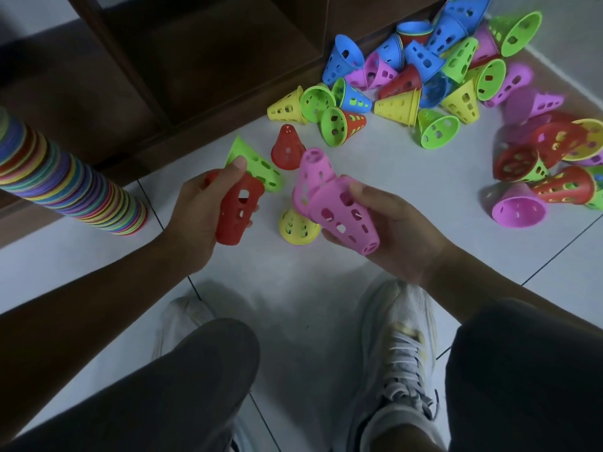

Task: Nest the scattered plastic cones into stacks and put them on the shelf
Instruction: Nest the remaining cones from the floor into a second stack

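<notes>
My left hand [199,210] grips a red cone [236,212] and a green cone [257,168] together, the thumb pressing on the green one's rim. In my right hand [388,230] are two pink cones [336,203], one pointing up and one pointing down toward me. A yellow cone [298,228] sits on the floor between my hands, and a red cone [287,146] stands upright just beyond. Several more cones in blue, green, yellow, pink and red lie scattered in a pile [434,70] at the upper right. A tall nested stack [68,184] of many-coloured cones leans at the left.
The dark wooden shelf unit [182,60] runs along the top, with open compartments at floor level. White floor tiles [385,158] lie between the pile and me. My knees and two pale sneakers [394,347] fill the bottom of the view.
</notes>
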Demonstrator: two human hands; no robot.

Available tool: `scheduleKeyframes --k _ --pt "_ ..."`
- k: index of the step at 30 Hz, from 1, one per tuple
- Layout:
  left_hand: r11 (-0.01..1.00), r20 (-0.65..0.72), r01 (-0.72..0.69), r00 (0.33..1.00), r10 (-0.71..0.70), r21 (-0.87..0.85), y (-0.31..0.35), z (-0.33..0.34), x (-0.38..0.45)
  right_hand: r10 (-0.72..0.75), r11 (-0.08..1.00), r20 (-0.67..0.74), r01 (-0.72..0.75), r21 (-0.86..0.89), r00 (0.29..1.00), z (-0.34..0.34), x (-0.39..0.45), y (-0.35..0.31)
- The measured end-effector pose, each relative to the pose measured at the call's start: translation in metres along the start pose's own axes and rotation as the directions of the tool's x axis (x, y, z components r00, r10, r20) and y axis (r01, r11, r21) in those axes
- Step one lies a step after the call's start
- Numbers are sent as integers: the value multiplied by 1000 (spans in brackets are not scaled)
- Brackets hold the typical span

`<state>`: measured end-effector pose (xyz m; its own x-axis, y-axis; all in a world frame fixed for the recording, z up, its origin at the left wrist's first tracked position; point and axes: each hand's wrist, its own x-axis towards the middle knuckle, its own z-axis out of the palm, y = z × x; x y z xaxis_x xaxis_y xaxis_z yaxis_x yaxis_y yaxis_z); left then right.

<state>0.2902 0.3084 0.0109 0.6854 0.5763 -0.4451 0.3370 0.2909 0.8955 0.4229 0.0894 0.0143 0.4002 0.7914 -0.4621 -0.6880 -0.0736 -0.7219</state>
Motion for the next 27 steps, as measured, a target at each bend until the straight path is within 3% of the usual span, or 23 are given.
scheduleKeyframes --k 5,19,27 --pt "1000 5 2 1000 -2 0 -3 1 2 78 997 32 -78 -10 996 3 12 0" --pt "998 43 25 999 -27 62 -8 5 -1 224 955 -217 -259 -143 950 -5 24 29" --pt "988 54 81 995 -88 131 -14 6 -4 219 957 -305 -265 -120 927 -7 19 31"
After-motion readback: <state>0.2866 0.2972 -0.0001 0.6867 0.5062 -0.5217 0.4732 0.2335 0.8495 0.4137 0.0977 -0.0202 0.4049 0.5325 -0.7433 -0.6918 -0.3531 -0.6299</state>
